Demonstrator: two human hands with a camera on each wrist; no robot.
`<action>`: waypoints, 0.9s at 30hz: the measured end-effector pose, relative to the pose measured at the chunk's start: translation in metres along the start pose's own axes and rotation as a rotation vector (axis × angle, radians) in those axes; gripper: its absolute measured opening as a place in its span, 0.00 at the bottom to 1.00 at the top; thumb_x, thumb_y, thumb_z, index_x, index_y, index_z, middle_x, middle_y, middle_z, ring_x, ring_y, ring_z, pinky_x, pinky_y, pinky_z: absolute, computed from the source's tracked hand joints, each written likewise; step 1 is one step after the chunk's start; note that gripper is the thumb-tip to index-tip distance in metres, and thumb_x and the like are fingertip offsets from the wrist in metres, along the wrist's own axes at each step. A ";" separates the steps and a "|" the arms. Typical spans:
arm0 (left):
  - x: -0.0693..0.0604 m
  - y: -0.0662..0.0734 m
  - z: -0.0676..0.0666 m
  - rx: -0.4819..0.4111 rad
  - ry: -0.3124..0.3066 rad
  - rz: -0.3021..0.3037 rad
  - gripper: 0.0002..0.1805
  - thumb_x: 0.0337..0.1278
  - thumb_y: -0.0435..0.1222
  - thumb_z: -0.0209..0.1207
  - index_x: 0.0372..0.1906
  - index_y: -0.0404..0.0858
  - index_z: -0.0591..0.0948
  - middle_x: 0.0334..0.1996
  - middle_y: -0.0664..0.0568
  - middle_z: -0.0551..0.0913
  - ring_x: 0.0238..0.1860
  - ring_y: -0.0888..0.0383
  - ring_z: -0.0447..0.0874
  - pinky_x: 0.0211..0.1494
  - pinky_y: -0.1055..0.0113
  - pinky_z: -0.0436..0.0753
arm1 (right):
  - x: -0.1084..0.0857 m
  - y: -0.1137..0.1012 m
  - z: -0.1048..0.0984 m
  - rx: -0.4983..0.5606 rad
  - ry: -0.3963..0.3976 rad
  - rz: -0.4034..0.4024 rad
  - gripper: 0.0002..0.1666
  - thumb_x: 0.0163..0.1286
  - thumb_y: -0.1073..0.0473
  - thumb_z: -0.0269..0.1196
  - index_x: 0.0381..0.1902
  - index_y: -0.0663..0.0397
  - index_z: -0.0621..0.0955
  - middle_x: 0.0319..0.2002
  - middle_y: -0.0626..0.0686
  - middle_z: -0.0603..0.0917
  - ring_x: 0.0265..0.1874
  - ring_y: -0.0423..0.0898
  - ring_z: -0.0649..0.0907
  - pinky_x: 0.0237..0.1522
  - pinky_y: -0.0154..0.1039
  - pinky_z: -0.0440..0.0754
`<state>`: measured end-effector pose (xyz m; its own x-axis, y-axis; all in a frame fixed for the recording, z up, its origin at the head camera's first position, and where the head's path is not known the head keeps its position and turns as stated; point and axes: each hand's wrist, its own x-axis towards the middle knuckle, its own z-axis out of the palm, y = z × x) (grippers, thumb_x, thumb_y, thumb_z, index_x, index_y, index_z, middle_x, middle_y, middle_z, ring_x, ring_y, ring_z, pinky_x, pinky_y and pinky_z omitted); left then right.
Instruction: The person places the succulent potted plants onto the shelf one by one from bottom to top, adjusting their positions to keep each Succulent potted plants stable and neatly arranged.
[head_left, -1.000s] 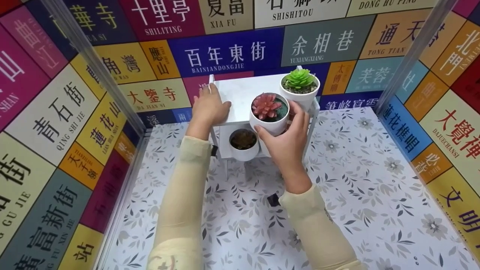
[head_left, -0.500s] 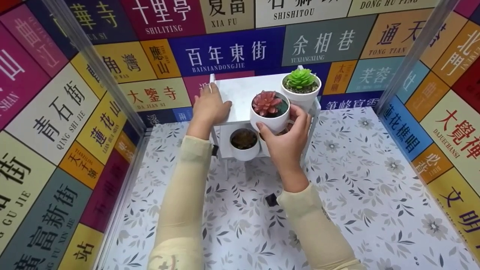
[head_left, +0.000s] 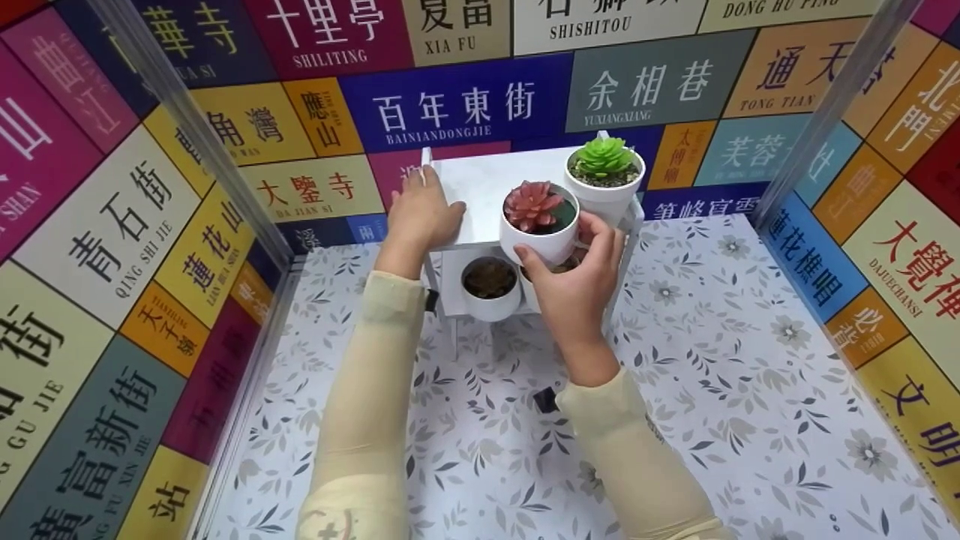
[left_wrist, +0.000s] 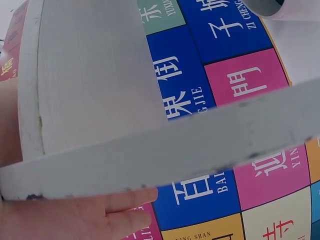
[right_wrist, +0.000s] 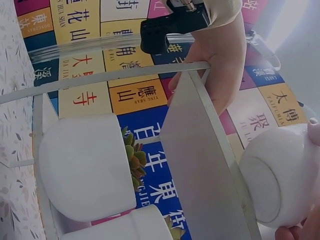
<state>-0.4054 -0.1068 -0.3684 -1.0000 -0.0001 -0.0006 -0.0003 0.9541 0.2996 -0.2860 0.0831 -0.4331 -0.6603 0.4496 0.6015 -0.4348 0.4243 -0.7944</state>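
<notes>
My left hand grips the upper left side of a small white shelf stand, thumb over the top board and fingers outside the edge. In the left wrist view, the fingers lie along its side bar. With my right hand I hold a white pot between thumb and fingers. A red succulent sits in it. This pot is at the front edge of the top board; its underside faces the right wrist camera. Behind it, a green succulent stands in another white pot.
On the lower shelf stands a white pot with a brownish plant. A second lower pot shows beside it in the right wrist view, mostly hidden in the head view. Sign-patterned walls surround the leaf-print tabletop.
My right thumb and fingers have shifted slightly on the red succulent's pot. The pot stays almost in place, and my left hand keeps its grip on the shelf stand.
</notes>
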 end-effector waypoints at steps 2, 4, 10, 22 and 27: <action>0.000 0.000 0.000 -0.005 0.001 -0.002 0.49 0.79 0.55 0.51 0.86 0.31 0.46 0.87 0.36 0.49 0.88 0.42 0.44 0.90 0.45 0.46 | 0.000 -0.001 0.000 -0.007 -0.006 0.005 0.49 0.53 0.48 0.86 0.66 0.60 0.75 0.57 0.59 0.76 0.56 0.48 0.78 0.56 0.42 0.82; 0.000 0.000 0.000 -0.011 0.003 -0.004 0.49 0.79 0.54 0.51 0.86 0.31 0.46 0.87 0.36 0.49 0.88 0.42 0.44 0.90 0.45 0.46 | 0.001 -0.001 0.000 -0.007 -0.001 0.006 0.48 0.54 0.48 0.85 0.66 0.60 0.76 0.57 0.59 0.76 0.55 0.48 0.78 0.57 0.42 0.82; 0.000 -0.001 0.000 -0.012 -0.004 -0.005 0.49 0.79 0.55 0.51 0.86 0.31 0.45 0.87 0.36 0.48 0.89 0.42 0.43 0.90 0.46 0.45 | 0.002 0.001 0.002 0.013 0.009 -0.020 0.42 0.61 0.48 0.81 0.64 0.63 0.77 0.54 0.61 0.77 0.55 0.47 0.79 0.58 0.39 0.85; 0.000 -0.001 0.001 -0.001 -0.003 0.010 0.49 0.78 0.55 0.52 0.86 0.30 0.47 0.87 0.36 0.50 0.88 0.43 0.44 0.90 0.45 0.47 | 0.000 0.002 0.008 -0.005 0.000 -0.021 0.32 0.67 0.55 0.76 0.62 0.63 0.79 0.54 0.61 0.77 0.56 0.49 0.80 0.58 0.40 0.85; 0.001 0.000 0.000 -0.006 -0.002 0.002 0.49 0.78 0.55 0.52 0.86 0.31 0.47 0.87 0.36 0.50 0.89 0.43 0.44 0.90 0.46 0.46 | 0.000 0.003 0.010 -0.033 -0.014 0.006 0.38 0.59 0.55 0.82 0.62 0.63 0.78 0.54 0.60 0.77 0.55 0.49 0.79 0.58 0.41 0.85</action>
<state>-0.4061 -0.1072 -0.3683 -1.0000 0.0028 -0.0022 0.0019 0.9521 0.3056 -0.2935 0.0766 -0.4361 -0.6714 0.4414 0.5953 -0.4102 0.4477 -0.7945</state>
